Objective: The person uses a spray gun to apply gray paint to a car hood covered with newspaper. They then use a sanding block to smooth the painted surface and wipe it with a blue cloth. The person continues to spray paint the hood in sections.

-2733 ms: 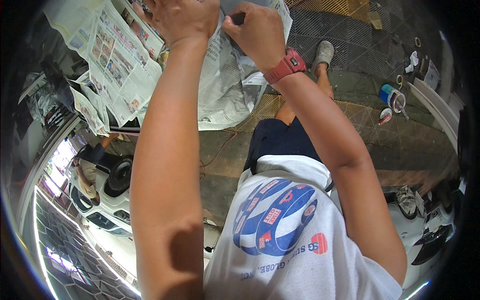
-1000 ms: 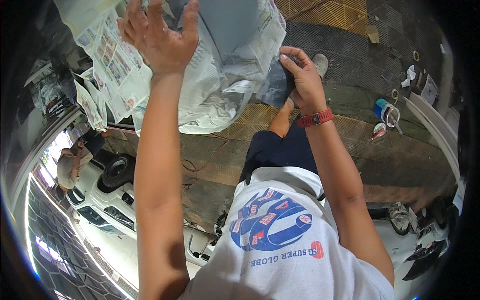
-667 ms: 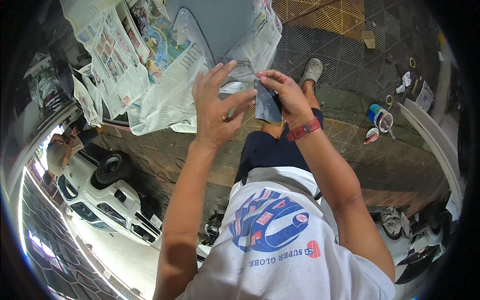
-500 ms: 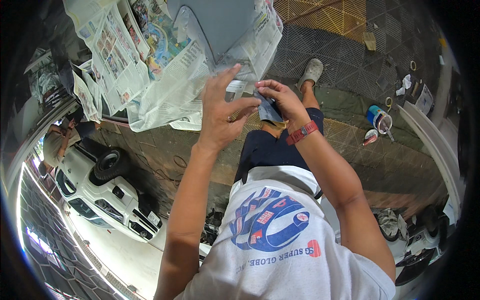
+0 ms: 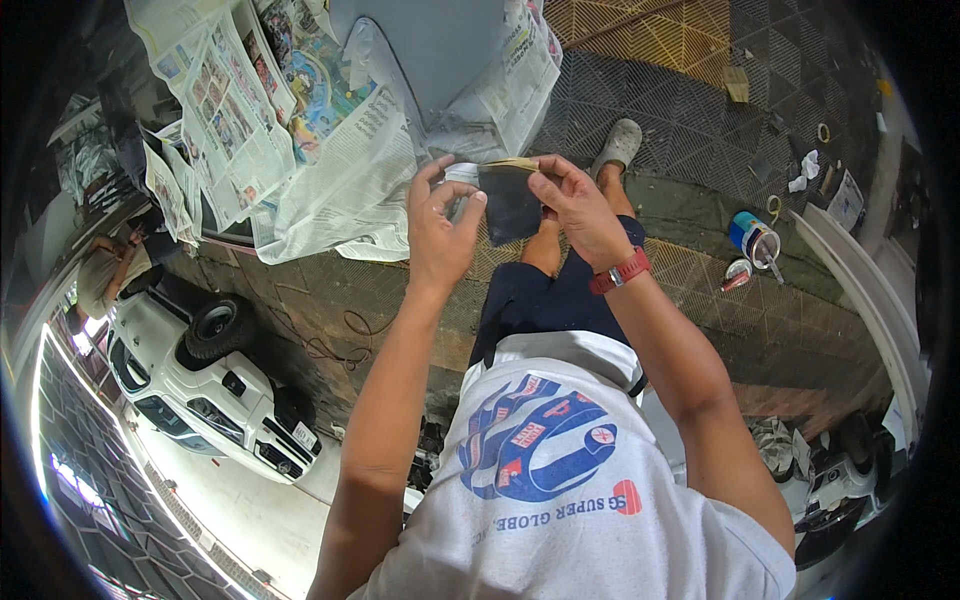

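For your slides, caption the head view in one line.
Both hands, left hand and right hand, hold dark sandpaper sheet before newspaper-masked panel.

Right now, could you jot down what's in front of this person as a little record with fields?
left hand: left hand, fingers at the left edge of the dark sheet
right hand: right hand, pinching the dark sheet's top right edge
held thing: dark sheet, looks like sandpaper, tan back showing on top
wrist: red watch on the right wrist
ahead: grey panel masked with newspaper
floor: blue can on grid tiles
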Available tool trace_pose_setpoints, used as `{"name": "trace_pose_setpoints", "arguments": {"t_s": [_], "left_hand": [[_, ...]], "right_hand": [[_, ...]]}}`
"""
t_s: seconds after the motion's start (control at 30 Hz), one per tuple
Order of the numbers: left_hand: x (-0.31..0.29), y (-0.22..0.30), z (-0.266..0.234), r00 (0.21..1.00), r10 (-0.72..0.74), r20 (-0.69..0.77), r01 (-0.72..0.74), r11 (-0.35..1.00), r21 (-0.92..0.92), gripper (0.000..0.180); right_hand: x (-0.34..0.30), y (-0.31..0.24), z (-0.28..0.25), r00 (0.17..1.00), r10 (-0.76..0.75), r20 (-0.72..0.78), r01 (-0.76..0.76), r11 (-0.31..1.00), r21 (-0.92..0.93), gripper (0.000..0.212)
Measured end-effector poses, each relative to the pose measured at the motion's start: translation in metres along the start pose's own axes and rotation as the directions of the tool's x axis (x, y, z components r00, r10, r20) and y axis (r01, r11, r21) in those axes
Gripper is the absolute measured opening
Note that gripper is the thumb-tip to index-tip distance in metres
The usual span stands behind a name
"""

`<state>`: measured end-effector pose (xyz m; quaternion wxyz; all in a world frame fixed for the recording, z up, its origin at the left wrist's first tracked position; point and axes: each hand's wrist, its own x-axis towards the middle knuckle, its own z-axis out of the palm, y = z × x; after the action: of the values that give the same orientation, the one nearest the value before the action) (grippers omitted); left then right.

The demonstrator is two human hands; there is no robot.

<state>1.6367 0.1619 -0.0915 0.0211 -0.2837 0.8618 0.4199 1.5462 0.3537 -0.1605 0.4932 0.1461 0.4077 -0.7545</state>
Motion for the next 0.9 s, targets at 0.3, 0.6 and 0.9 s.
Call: {"name": "trace_pose_setpoints", "arguments": {"t_s": [0.3,0.6,0.9], "left_hand": [[-0.008,-0.005,0.002,0.993,-0.116,-0.001,0.116,0.993,-0.003,0.018],[-0.006,-0.012,-0.003,0.986,-0.103,0.127,0.108,0.994,-0.034,0.021],[0.106,0.025,-0.086,0.752,0.591,-0.290,-0.362,0.740,0.567,0.043]], "right_hand": [[0.010,0.015,0.005,0.995,-0.038,-0.095,0.029,0.996,-0.089,0.020],[0.004,0.017,0.014,0.999,0.038,0.027,-0.040,0.995,0.088,0.021],[0.071,-0.014,0.038,0.960,-0.278,0.040,0.257,0.814,-0.521,0.023]]}}
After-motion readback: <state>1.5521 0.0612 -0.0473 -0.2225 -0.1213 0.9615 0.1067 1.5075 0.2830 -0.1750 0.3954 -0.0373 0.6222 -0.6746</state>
